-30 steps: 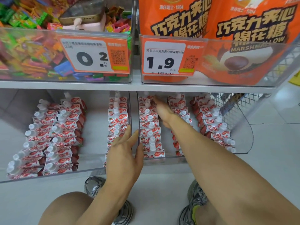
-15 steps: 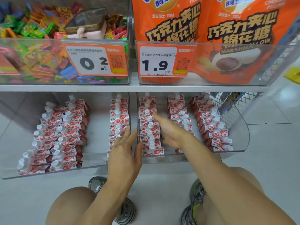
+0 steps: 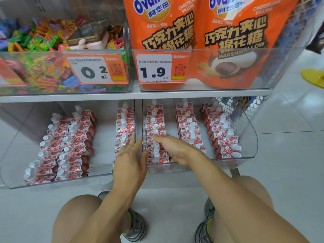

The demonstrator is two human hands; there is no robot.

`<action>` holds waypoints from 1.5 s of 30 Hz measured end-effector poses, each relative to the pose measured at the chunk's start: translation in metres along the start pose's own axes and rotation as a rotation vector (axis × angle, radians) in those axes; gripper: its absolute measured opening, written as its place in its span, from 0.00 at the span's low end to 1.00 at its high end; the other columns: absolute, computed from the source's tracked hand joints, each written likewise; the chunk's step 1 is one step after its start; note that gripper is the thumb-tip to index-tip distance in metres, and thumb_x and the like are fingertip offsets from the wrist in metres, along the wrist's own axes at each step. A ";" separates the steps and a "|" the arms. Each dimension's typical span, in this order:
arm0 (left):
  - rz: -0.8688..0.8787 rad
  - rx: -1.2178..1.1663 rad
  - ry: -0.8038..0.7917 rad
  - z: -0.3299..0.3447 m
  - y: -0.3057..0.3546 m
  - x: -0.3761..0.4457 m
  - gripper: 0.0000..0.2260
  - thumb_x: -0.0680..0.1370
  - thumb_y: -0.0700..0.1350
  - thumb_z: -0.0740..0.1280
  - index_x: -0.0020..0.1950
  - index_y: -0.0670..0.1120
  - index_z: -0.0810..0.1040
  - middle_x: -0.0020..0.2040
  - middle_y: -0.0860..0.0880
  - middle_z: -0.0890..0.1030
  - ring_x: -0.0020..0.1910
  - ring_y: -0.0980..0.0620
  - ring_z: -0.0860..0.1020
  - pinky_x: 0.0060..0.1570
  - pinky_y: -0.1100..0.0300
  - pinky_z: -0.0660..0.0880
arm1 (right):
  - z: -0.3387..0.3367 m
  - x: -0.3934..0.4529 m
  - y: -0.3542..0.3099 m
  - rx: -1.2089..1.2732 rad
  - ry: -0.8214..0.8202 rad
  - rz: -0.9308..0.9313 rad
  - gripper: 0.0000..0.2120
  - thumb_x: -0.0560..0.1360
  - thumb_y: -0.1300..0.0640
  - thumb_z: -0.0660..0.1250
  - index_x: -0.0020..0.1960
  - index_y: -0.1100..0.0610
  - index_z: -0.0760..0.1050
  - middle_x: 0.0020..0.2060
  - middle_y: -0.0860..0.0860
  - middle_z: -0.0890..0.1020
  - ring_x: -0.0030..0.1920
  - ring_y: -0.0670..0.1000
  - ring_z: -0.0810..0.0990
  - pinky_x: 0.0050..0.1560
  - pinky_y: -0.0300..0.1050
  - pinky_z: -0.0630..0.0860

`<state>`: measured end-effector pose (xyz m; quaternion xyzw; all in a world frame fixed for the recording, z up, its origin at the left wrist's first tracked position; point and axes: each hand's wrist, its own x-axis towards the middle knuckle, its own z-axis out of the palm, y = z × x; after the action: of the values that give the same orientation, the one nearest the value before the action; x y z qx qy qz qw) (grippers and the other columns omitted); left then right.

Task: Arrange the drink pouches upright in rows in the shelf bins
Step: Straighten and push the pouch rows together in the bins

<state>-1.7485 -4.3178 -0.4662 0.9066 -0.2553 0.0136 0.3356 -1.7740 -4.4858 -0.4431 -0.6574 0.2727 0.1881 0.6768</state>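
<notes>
Pouches in two clear bins on the lower shelf, white spouts up, red-and-white strawberry print. Left bin [image 3: 10, 179]: a double row of drink pouches [image 3: 66, 146] at its left side, one single row [image 3: 124, 130] against its right wall. Right bin [image 3: 252, 137]: three rows, left [image 3: 155, 123], middle [image 3: 188, 127], right [image 3: 222, 135]. Left hand [image 3: 130, 160] at the gap between the bins, fingers straight and loosely spread, tips at the front pouches of the single row; grips nothing. Right hand [image 3: 172, 148] reaches into the right bin, lying over the front part of its left row, index finger extended across the pouches; whether the other fingers hold a pouch I cannot tell. Upper shelf: candy bin [image 3: 52, 74] tagged 0.2, orange marshmallow bags [image 3: 192, 32] tagged 1.9. Knees and grey shoes [image 3: 135, 228] below, on the tiled floor.
</notes>
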 end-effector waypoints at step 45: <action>0.097 -0.041 0.280 0.003 0.031 0.029 0.31 0.73 0.32 0.66 0.75 0.46 0.64 0.66 0.43 0.69 0.45 0.62 0.66 0.41 0.65 0.69 | -0.016 -0.003 0.063 -0.923 0.570 -0.845 0.07 0.76 0.64 0.68 0.53 0.56 0.79 0.47 0.49 0.79 0.51 0.53 0.76 0.56 0.49 0.66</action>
<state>-1.7383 -4.3529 -0.4448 0.8754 -0.2497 0.1511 0.3854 -1.8169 -4.4970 -0.4904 -0.9523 0.0524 -0.1752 0.2444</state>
